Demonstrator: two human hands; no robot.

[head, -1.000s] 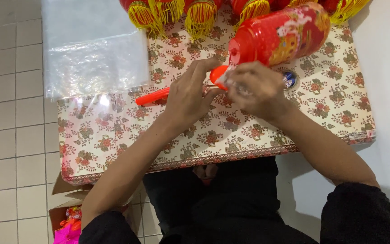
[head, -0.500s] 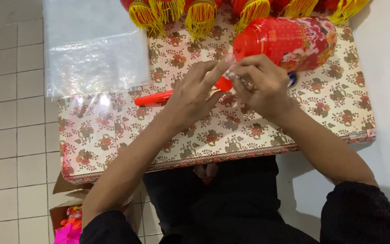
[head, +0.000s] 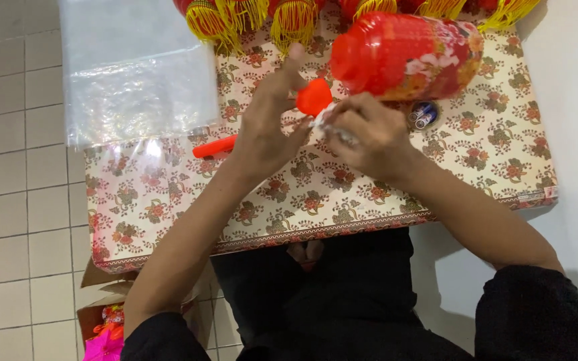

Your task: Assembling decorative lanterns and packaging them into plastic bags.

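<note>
Left hand (head: 262, 127) pinched the orange cap (head: 314, 97), right hand (head: 369, 134) closed on the red lantern's (head: 406, 57) white fitting (head: 326, 120) — I judged mid-assembly; seating needed alignment.

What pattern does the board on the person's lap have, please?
Red flowers with green scrollwork on cream, on the board, in the head view.

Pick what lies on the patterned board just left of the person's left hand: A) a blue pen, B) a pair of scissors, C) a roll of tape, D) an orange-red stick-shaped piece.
D: an orange-red stick-shaped piece lies on the patterned board, its far end hidden under the left hand.
</note>
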